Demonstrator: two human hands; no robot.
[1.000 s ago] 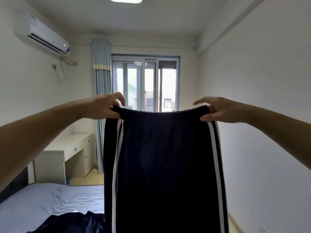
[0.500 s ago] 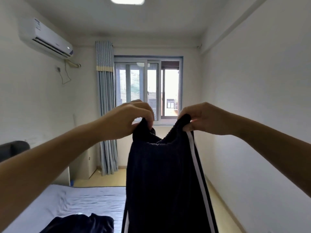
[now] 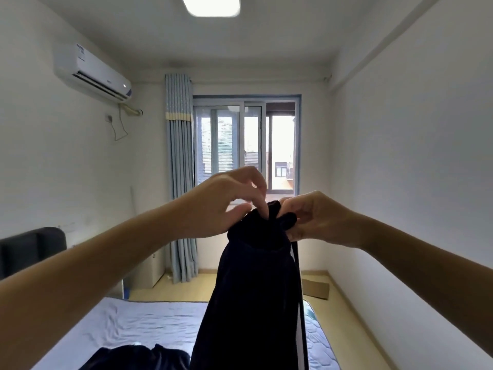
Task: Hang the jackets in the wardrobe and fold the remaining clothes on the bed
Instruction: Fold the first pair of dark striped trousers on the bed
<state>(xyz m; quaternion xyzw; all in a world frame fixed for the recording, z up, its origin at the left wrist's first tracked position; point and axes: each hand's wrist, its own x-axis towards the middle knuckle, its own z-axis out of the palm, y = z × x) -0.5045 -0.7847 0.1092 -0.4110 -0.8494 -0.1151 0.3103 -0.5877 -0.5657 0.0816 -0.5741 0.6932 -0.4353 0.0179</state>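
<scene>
Left hand (image 3: 226, 206) and right hand (image 3: 317, 220) are close together in mid-air, each pinching the bunched waistband of dark navy trousers with a white side stripe (image 3: 253, 303). The trousers hang doubled over the pale blue quilted bed (image 3: 133, 324), hiding its middle and part of the floor. A dark crumpled garment (image 3: 138, 357) lies on the bed, lower left. Behind are a blue-framed window (image 3: 245, 145), a striped blue curtain (image 3: 181, 182) and a white wall air conditioner (image 3: 92, 73). A flat cardboard piece (image 3: 316, 288) lies on the floor by the right wall.

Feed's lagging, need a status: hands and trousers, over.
Left hand and right hand pinch black side-striped trousers at the waistband, side by side. Trousers hang doubled lengthwise over the bed. Dark garment lying beneath.
</scene>
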